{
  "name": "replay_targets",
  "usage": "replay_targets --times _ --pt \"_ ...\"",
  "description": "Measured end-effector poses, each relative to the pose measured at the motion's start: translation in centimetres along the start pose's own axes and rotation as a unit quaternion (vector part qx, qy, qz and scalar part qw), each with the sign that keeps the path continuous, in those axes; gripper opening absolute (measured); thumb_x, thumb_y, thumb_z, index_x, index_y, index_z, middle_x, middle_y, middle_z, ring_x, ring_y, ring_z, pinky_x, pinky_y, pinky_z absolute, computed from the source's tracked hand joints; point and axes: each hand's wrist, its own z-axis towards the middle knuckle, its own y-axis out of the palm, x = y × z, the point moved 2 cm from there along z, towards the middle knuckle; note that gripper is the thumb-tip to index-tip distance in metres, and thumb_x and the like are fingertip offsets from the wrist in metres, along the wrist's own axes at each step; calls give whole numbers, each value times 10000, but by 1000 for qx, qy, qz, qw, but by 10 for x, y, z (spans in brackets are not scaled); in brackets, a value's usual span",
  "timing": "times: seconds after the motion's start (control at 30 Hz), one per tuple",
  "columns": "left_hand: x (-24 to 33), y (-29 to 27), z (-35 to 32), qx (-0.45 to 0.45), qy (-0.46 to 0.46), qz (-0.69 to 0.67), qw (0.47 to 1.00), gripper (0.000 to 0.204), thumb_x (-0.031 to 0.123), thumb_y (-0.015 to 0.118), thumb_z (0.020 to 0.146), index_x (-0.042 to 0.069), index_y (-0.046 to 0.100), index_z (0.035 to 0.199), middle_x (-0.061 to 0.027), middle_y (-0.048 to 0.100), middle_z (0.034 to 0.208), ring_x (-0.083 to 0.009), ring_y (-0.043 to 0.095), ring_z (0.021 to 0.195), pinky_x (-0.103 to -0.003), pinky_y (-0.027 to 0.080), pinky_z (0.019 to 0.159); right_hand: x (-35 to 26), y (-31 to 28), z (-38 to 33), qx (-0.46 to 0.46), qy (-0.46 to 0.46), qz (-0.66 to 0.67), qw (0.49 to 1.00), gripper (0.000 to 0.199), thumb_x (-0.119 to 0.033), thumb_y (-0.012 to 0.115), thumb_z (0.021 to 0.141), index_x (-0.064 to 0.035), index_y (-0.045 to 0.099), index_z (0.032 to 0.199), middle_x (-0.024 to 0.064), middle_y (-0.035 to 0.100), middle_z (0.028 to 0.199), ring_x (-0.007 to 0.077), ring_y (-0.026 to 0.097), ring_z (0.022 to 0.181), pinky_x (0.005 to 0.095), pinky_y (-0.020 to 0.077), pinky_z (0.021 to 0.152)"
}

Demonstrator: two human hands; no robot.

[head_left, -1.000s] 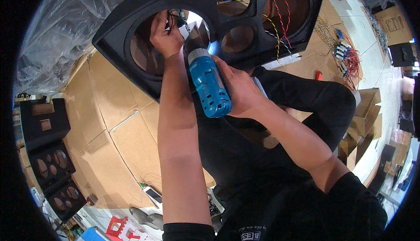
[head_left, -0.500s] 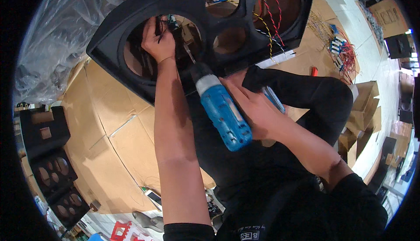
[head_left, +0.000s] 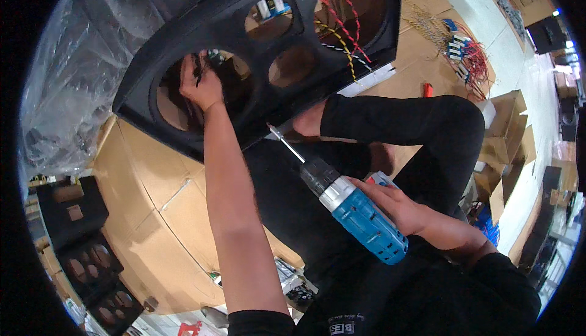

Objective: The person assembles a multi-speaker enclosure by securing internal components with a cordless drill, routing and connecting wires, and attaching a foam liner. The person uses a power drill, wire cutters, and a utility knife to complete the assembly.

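While my left hand (head_left: 201, 86) pinches dark wires inside the near-left round opening of the black speaker panel (head_left: 342, 89) and my right hand (head_left: 397, 205) grips the blue drill (head_left: 357, 220) below it, the bit could snag those wires, I reckon

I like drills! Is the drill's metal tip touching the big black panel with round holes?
Apart. The head view shows the blue cordless drill's tip clear of the black panel.
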Motion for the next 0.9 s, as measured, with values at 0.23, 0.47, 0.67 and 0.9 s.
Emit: replay_targets --times 0.23,0.47,0.67,0.9 --pt "23 -15 14 -126 -51 34 990 340 83 698 869 -69 620 1163 -205 684 1088 -314 650 1010 -355 486 911 79 16 -64 189 237 462 834 586 -111 671 858 -49 431 1389 125 641 1135 222 677 915 344 554 824" --pt "123 -58 -19 -57 -111 151 981 316 52 664 875 -42 591 1167 -170 657 1075 -241 640 959 -327 502 856 85 -29 -80 336 167 347 860 256 -26 655 816 -73 570 1053 45 581 1020 131 587 943 288 501 835" --pt "244 27 -112 -312 13 44 949 179 70 686 865 26 683 1038 -121 679 934 -242 654 828 -329 525 729 107 -61 -80 443 77 437 779 430 -130 646 716 -36 497 1107 64 595 752 159 579 661 318 482 678" --pt "265 175 -152 -497 105 50 860 275 157 646 884 70 666 1144 -127 656 1014 -328 642 931 -413 527 786 104 -71 -78 462 18 593 659 436 -72 618 657 -8 482 1067 93 561 738 191 552 622 336 465 622"
